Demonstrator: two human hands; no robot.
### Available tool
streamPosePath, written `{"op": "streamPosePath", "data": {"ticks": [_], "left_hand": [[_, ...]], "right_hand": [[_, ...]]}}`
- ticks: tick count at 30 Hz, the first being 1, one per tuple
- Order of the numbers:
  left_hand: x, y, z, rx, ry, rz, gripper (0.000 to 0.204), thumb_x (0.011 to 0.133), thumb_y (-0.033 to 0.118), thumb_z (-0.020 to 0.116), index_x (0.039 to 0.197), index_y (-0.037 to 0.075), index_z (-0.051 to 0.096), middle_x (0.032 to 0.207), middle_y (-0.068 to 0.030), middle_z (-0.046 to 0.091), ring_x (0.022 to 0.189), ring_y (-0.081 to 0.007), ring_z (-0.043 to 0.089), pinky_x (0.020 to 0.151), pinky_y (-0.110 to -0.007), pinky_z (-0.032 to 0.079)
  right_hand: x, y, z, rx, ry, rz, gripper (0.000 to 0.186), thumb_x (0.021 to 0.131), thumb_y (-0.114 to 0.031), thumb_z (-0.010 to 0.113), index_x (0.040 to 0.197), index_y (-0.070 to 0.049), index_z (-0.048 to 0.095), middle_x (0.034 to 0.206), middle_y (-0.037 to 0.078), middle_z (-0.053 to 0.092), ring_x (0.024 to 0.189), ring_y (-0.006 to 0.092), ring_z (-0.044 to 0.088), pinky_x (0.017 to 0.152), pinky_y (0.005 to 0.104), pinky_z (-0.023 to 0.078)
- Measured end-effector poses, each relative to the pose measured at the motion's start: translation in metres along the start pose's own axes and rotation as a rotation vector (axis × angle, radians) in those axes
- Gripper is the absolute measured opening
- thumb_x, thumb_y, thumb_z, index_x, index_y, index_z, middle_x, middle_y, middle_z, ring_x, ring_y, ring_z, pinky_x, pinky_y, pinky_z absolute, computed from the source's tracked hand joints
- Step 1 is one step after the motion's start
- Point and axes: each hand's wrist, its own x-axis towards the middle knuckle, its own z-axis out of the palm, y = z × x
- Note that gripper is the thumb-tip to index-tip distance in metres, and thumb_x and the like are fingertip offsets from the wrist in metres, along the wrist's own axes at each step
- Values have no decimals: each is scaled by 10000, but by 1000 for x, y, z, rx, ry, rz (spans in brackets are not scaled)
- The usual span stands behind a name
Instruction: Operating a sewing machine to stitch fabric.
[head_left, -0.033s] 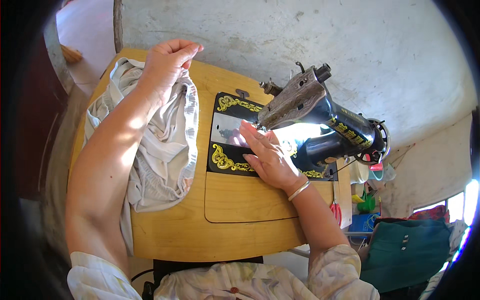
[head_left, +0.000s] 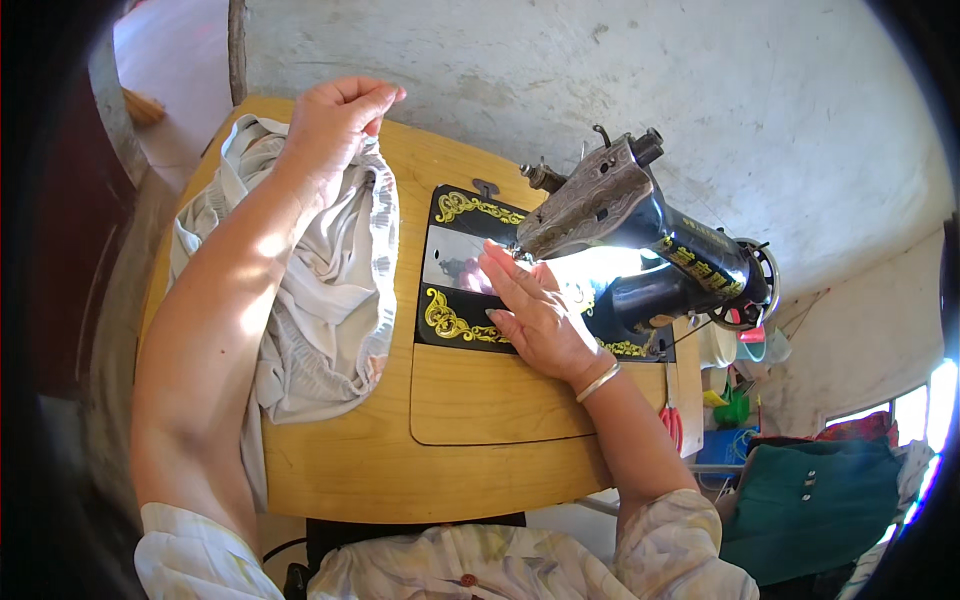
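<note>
My left hand (head_left: 342,125) is raised above the far left of the table, thumb and fingers pinched together; whatever may be between them is too small to make out. Beneath that arm lies a crumpled pale garment (head_left: 325,290) with a gathered, printed edge. My right hand (head_left: 535,315), a bangle on its wrist, rests on the bed of a black sewing machine (head_left: 690,255) with gold decoration. Its fingers stretch out toward the needle area, the thumb apart. Bright light falls behind the fingers, and the fingertips partly hide the needle and presser foot.
The wooden table (head_left: 480,480) carries the machine. Red-handled scissors (head_left: 671,425) lie at its right edge. Beyond are a green container (head_left: 735,408) and dark green cloth (head_left: 810,510). A grey wall (head_left: 420,50) rises behind the machine.
</note>
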Motion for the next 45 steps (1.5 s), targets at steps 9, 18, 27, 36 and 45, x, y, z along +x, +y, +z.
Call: {"op": "streamPosePath", "data": {"ticks": [9,18,27,36,45], "left_hand": [[-2,6,-9,191,14,337,119,821,138,594,852,32,641,590,62,473,532,-23,382,484,-175,301],[-52,-2,54,668,-852,528,39,746,111,590,732,121,625,600,-105,557,548,-286,533,523,-364,419],[-68,-50,54,869,-704,438,66,729,141,566,696,94,599,650,-98,568,642,-303,559,563,-376,439],[-73,-36,59,553,-1025,216,37,675,95,605,688,78,635,659,-72,610,595,-239,577,545,-328,433],[-80,-32,67,584,-1060,185,42,675,105,623,707,97,648,659,-56,621,611,-231,587,560,-322,450]], "right_hand": [[-69,-25,-54,-283,327,182,294,674,-26,613,966,-59,607,1082,128,564,918,266,560,794,348,435],[-188,107,-216,-365,927,875,304,883,-178,457,1073,42,547,937,122,590,798,201,556,732,299,448],[-145,67,-156,-463,905,467,233,862,-107,463,1011,40,565,943,123,581,865,207,556,769,310,443],[17,95,-18,50,95,49,327,816,-54,476,1139,-59,525,1093,147,547,974,287,526,889,319,374],[107,123,34,50,-94,-362,490,796,61,476,1175,-241,542,1348,180,327,1223,348,340,1014,377,253]]}}
